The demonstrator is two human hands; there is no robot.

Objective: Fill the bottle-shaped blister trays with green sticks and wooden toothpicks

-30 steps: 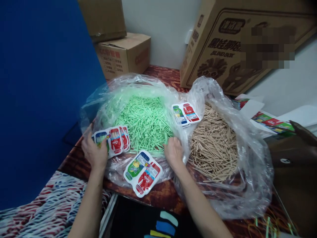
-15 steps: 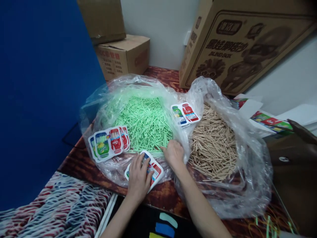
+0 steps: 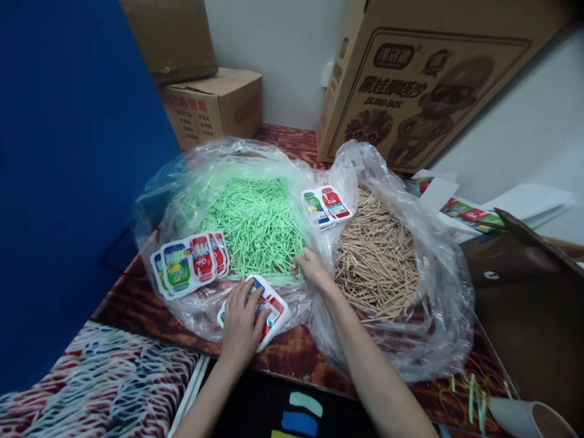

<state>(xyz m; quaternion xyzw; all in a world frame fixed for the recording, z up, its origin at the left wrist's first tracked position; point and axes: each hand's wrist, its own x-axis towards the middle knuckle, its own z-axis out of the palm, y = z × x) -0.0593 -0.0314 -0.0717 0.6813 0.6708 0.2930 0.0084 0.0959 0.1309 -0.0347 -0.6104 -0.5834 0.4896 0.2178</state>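
Observation:
My left hand (image 3: 241, 317) lies over a white card pack (image 3: 275, 309) with red and blue printing at the table's front edge. Its fingers are stretched flat across the pack, the thumb on the printed face too. At the right rim of the pile of thin green sticks (image 3: 260, 228), my right hand (image 3: 312, 267) has its fingers closed, the tips touching the pile. What lies between those tips is too small to make out. The green pile sits on an opened clear plastic bag (image 3: 191, 194).
Overlapping printed packs (image 3: 189, 264) lie on the bag at left; another pack (image 3: 327, 205) lies between the piles. Brown sticks (image 3: 378, 255) fill a second bag (image 3: 444, 316). Cardboard boxes (image 3: 392, 97) stand behind. Rubber bands (image 3: 456, 398) and a cup (image 3: 524, 417) are at lower right.
The view has shifted slightly, bringing the cup into sight. My right hand has turned, and its fingertips point more into the green sticks. My left hand stays on the pack.

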